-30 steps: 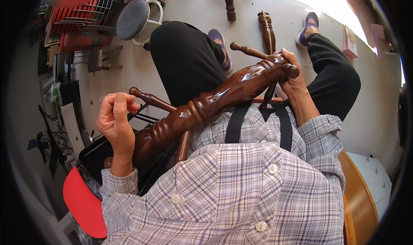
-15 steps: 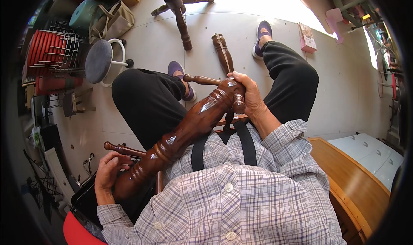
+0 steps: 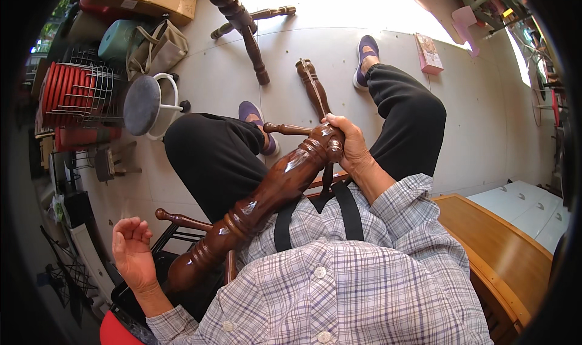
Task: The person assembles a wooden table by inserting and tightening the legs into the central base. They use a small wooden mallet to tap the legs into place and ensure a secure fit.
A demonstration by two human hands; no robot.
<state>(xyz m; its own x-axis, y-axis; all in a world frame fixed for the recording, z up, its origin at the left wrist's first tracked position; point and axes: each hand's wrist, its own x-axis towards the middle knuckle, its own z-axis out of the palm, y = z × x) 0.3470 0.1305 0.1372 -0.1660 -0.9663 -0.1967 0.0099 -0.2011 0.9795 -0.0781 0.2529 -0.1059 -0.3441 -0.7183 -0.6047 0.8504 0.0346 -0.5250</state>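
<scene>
A thick, glossy dark-brown turned wooden post (image 3: 260, 199) lies slantwise across my lap. Slim turned pegs stick out near both its ends, one (image 3: 291, 128) by my knee and another (image 3: 182, 219) at the lower left. My right hand (image 3: 353, 142) is wrapped round the far end, thumb on top. Off the wood, beside the near end, my left hand (image 3: 133, 257) is raised with its fingers loosely bent and nothing in it. Beyond my right hand is a shorter turned piece (image 3: 314, 93) with a pale strip along it; whether it joins the post is hidden.
Ahead on the floor is another turned wooden piece (image 3: 248, 36) with crossing legs. To the left are a round grey-topped stool (image 3: 142, 105), a beige bag (image 3: 163, 48) and red items in a wire rack (image 3: 73, 87). A pink box (image 3: 429, 54) lies ahead right; a wooden cabinet (image 3: 485, 242) stands at right.
My left hand has come off the near end of the post and moved out to the left, its fingers opening. The right hand keeps its hold on the far end.
</scene>
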